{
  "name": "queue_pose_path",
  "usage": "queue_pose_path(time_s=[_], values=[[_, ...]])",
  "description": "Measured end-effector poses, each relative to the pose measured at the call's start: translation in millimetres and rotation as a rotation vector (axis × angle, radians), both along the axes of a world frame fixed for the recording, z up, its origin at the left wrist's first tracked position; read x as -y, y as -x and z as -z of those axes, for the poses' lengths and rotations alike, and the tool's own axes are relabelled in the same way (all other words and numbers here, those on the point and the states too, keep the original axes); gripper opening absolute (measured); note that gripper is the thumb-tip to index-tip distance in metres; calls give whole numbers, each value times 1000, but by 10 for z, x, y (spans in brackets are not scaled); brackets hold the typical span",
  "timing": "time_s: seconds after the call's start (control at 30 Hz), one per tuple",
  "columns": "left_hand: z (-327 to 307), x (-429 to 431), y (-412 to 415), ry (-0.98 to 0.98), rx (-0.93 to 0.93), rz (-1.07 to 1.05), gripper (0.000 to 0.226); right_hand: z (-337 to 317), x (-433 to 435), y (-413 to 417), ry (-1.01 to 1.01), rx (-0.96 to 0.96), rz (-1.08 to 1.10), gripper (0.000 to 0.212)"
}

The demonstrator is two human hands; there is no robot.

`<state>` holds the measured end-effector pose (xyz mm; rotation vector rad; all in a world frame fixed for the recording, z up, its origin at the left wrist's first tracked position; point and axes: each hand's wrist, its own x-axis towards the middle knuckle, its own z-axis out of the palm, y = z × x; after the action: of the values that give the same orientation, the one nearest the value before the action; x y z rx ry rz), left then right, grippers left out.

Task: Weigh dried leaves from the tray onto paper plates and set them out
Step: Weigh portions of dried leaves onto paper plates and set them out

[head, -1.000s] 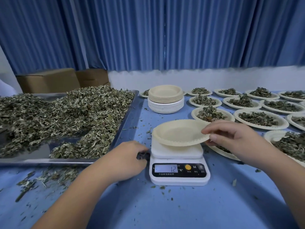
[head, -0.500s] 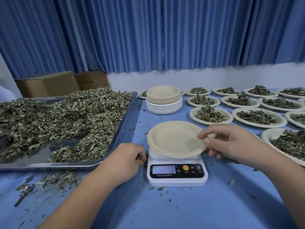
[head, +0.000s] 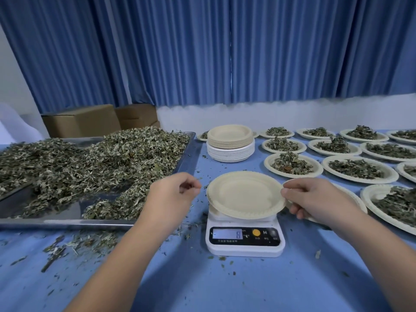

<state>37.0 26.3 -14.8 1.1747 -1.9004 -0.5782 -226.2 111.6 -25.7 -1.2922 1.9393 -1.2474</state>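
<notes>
Your left hand [head: 174,194] has lifted away from the side of the scale [head: 245,240] and now hangs between it and the tray [head: 188,152]. Its fingers are curled in to the thumb, with nothing visible between them. Your right hand [head: 315,199] pinches the right rim of the empty paper plate [head: 244,194], which has come down closer to level on the weighing platform.

Before any leaves go on, I'd let go of that rim, since a finger on it probably skews the reading. Centre the plate too: it overhangs the platform all round, so an off-centre load could tip it. Wait for the display to settle and zero it if needed.

The dried leaves [head: 90,158] lie heaped in the tray to the left, with its near-right corner just beside your left hand. That leaves a short, open path to the plate. To the right, the filled plates [head: 358,168] crowd close, one touching or under your right hand, so withdraw it toward you. Further off, the stack of spare plates [head: 230,141] stands well apart.
</notes>
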Motion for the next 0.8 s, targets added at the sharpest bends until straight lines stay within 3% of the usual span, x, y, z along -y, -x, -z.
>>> queue_pose_path(time_s=[0.17, 0.27, 0.37, 0.8], values=[[-141, -107, 415, 64, -53, 151, 22, 4, -5, -39, -10, -29, -26, 9], [-160, -73, 624, 41, 124, 241, 12, 7, -15, -36, -3, -28, -14, 12], [-156, 16, 633, 129, 283, 237, 18, -7, -15, -22, 19, 13, 9, 11], [-197, 159, 261, 88, 129, 239, 15, -8, -12, -15, 112, 19, 32, 13]])
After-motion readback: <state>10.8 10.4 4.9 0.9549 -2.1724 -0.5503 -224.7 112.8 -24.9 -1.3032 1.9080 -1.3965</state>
